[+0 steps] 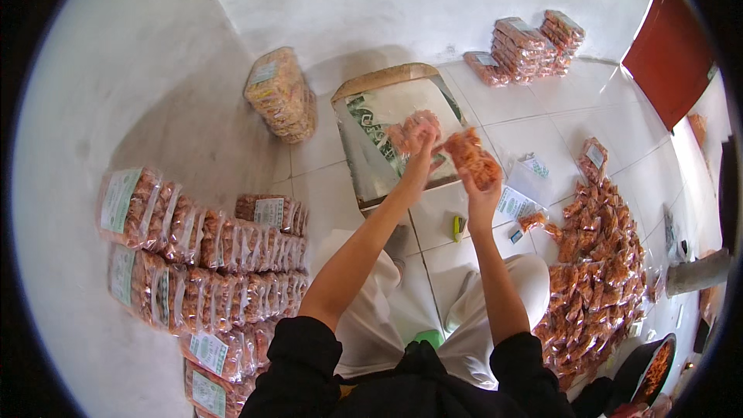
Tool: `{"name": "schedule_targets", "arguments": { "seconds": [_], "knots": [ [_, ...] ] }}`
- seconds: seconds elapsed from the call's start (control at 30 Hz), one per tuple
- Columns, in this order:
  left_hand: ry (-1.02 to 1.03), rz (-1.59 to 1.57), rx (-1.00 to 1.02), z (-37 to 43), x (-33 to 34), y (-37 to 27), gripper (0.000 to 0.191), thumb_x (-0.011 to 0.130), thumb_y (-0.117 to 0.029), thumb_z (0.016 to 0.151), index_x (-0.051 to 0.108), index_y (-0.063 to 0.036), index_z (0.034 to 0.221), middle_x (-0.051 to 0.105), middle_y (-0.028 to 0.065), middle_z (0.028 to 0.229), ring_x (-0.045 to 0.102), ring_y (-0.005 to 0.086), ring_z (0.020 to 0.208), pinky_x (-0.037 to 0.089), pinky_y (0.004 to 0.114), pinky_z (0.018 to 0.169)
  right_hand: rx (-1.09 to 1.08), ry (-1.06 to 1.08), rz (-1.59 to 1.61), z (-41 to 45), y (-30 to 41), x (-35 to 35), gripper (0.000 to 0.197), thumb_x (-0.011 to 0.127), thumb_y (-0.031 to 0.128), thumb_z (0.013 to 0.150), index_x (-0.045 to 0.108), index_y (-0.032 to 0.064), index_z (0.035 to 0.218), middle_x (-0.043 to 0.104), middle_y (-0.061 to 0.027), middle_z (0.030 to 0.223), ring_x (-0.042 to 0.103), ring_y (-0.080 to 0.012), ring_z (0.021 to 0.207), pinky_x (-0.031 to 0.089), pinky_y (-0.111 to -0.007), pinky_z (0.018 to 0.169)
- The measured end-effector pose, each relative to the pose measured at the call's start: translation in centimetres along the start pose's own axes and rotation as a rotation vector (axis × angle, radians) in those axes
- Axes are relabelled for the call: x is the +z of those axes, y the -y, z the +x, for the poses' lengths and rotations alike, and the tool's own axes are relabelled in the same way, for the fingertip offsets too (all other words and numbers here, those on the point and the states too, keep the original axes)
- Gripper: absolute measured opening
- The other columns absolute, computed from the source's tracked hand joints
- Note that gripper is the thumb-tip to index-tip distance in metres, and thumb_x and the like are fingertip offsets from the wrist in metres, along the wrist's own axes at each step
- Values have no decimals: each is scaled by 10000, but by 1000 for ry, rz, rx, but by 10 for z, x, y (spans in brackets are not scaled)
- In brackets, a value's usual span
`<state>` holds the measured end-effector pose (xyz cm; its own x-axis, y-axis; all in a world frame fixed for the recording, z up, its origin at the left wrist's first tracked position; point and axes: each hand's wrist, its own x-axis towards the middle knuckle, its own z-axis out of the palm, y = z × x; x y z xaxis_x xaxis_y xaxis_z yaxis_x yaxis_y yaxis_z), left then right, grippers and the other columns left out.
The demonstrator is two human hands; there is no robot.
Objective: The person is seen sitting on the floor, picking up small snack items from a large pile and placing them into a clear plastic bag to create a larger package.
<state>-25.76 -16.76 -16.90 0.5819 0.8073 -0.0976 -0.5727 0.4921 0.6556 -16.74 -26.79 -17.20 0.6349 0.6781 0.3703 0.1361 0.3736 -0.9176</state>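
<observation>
In my right hand (483,191) is a small clear packet of orange-brown shredded snack (473,158), held up over the near right edge of a low box-like stand (359,171). My left hand (425,142) is over the stand, against a clear plastic bag (400,136) with snack packets inside. Blur hides whether its fingers grip the bag. A white sheet with green print (432,96) lies under the bag. On the floor between my knees and the stand sits a yellow-green stapler (458,227). Beside it is a small blue box (516,236).
A large heap of small snack packets (598,255) spreads on the right. Printed labels (516,204) and clear bags (531,177) lie near it. Filled bags (203,244) are lined up at left; more stacks (522,49) stand by the wall. A dark pan (647,374) holds loose snack.
</observation>
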Motion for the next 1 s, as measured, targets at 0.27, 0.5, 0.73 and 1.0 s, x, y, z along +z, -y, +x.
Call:
{"name": "schedule_targets", "arguments": {
  "seconds": [0.27,0.5,0.73,1.0],
  "knots": [
    [4,2220,366,-33,-47,81,535,695,-297,640,460,-79,1068,415,90,1090,381,247,1047,314,418,868,375,-505,381,-50,-57,-65,336,611,128,816,461,13,1094,532,-54,1025,537,-122,921,453,-241,805],
    [-43,2518,563,-20,-105,113,362,643,-200,625,507,-107,947,441,53,991,398,215,984,313,379,847,561,-486,320,-100,-75,-77,372,635,138,802,462,21,1110,527,-55,1044,531,-134,924,444,-241,803],
    [-230,2084,655,-18,-101,111,169,621,-246,737,507,-143,807,499,-17,799,457,173,850,317,354,743,696,-409,212,-103,-80,-61,468,691,181,761,443,23,1124,537,-55,1026,515,-128,910,406,-234,783],
    [-409,1733,730,-24,-96,106,146,613,-227,771,509,-127,795,515,-9,734,480,191,766,316,340,699,770,-309,625,-91,-90,-22,283,636,126,802,507,27,1033,560,-49,979,556,-105,834,452,-209,704]
  ]
}}
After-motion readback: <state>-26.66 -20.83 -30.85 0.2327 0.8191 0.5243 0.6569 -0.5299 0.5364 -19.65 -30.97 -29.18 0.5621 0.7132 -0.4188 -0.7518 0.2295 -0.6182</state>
